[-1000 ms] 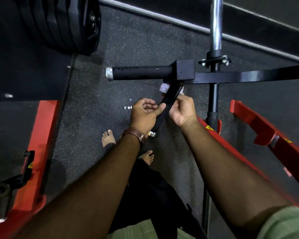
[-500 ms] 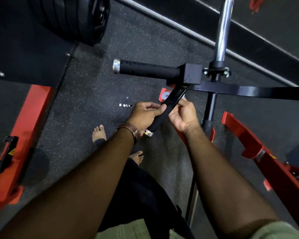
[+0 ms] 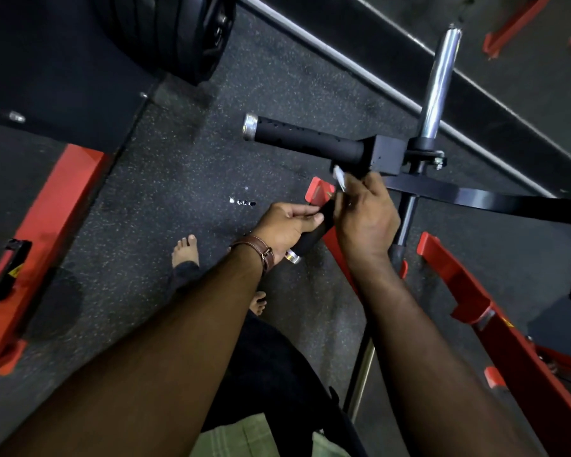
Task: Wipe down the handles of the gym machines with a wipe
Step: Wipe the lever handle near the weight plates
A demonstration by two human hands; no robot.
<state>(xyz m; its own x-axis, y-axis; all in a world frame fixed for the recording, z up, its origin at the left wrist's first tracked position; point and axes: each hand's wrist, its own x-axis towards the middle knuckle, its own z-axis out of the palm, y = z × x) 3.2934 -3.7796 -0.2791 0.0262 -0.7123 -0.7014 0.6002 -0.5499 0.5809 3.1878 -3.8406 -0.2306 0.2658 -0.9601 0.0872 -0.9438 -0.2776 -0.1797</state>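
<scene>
**Wiping the angled grip on the plate-loaded machine**

Under both hands is dark speckled rubber floor (image 3: 178,179), red frame rails (image 3: 495,311) off to the right. Left hand (image 3: 287,225) grips the lower black handle (image 3: 310,240) near its metal end cap; right hand (image 3: 365,212) pinches a white wipe (image 3: 338,176) higher up that handle. Just past them sticks out another black foam handle (image 3: 307,140), with a chrome post (image 3: 439,84) beyond.

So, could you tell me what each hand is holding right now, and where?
The left hand grips the lower handle near its capped end; the right hand pinches a white wipe against the handle's upper part.
</scene>
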